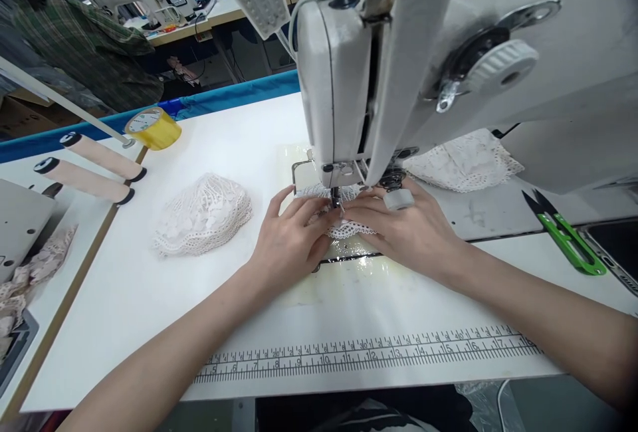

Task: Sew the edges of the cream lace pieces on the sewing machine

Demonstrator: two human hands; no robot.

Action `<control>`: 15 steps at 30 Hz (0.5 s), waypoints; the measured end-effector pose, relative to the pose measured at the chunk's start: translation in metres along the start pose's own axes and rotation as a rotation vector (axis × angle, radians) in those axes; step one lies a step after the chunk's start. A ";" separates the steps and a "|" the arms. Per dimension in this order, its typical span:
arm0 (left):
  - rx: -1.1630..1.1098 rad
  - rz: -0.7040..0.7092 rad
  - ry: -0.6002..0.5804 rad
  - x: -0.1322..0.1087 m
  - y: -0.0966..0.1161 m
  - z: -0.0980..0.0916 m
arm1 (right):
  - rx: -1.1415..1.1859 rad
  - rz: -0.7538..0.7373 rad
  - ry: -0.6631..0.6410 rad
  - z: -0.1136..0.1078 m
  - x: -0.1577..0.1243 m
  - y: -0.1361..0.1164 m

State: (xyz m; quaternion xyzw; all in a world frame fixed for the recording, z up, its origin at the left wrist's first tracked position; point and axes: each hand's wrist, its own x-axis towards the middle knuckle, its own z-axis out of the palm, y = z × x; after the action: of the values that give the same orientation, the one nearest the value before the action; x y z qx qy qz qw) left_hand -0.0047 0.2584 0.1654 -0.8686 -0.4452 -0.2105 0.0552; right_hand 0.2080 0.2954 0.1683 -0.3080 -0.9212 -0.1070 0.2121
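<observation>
Small lace piece (343, 227) lies under presser foot (335, 201) of sewing machine (339, 86). Pressing it flat: left hand (292, 242), right hand (406, 229), fingers extended, close together (no grip). Risk: fingertips just beside the foot could get caught; uneven pressure might skew the lace.

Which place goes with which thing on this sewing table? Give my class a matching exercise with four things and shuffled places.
Things: 1 tape roll; 2 snips; 3 lace pile; 4 printed ruler.
Places: a along the near edge of the table; b right of the right hand; c far left, by the blue border; d left of the left hand.
Pairs: 1-c; 2-b; 3-d; 4-a.
</observation>
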 end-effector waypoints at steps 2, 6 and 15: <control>-0.142 -0.110 -0.010 0.003 -0.001 0.000 | 0.036 0.038 0.032 0.001 0.001 0.001; -0.431 -0.299 -0.077 0.011 -0.005 -0.003 | 0.133 0.229 0.003 0.002 0.006 0.001; -0.217 -0.101 -0.027 0.001 -0.001 -0.004 | 0.206 0.089 0.045 -0.001 -0.001 -0.001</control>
State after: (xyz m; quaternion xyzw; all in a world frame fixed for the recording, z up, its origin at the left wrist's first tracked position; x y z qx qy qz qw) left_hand -0.0058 0.2585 0.1692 -0.8487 -0.4636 -0.2483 -0.0556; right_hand 0.2088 0.2941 0.1685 -0.3228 -0.9078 -0.0093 0.2678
